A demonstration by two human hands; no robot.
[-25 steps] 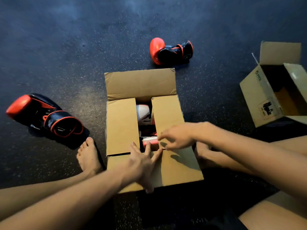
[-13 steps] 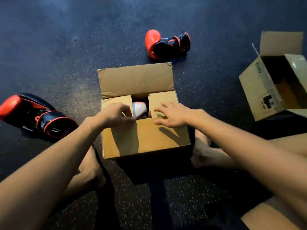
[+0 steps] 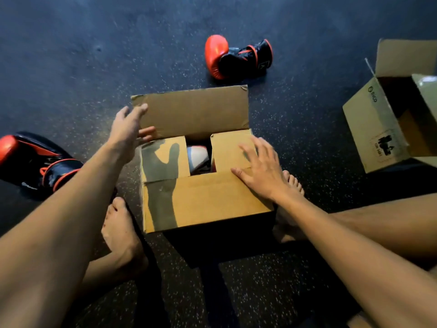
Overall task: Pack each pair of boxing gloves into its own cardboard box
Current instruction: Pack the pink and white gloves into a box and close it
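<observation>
Two cardboard boxes stand on the dark speckled floor. The near box sits between the person's bare feet, with three flaps folded down and the far flap standing up. Through the gap between the side flaps a white glove with red trim shows inside; which way it points cannot be told. The left hand is open, fingers spread, at the left edge of the far flap, with the thumb in front of the flap and the fingertips near its top corner; it is not closed on it. The right hand lies flat and open, palm down, on the right side flap and the near flap, holding nothing. A red and black glove lies on the floor beyond the box, long axis left to right, with the red padded end to the left and the cuff to the right. Another red and black glove lies left of the box, red end to the far left, cuff toward the left foot. The second box stands open at the right, well apart.
</observation>
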